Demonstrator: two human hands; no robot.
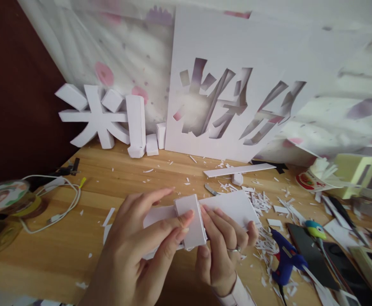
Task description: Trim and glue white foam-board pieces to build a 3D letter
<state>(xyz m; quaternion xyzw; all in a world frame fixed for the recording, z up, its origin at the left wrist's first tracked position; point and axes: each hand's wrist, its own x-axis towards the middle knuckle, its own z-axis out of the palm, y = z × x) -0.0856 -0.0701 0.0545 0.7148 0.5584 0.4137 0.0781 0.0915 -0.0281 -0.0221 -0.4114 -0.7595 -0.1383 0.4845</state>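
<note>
Between my hands, above the near part of the table, is a small white foam board block [190, 212]. My left hand [141, 246] pinches its front face between thumb and index finger, the other fingers raised or curled. My right hand [226, 244], with a ring on one finger, grips along the block's right side; its fingertips press against the edge and its thumb is below. Flat white foam board [237, 204] shows behind the right fingers, and a paler strip [156, 214] behind the left ones. The block's underside is hidden.
White block characters [101, 114] and a cut-out foam board panel [186, 144] stand at the back. Scraps [262, 204] litter the right side near a blue glue gun [284, 257]. A blade [209, 190] lies ahead. Tape rolls [10, 195] and a white cable [76, 197] are left; a paper bowl [310, 182] is right.
</note>
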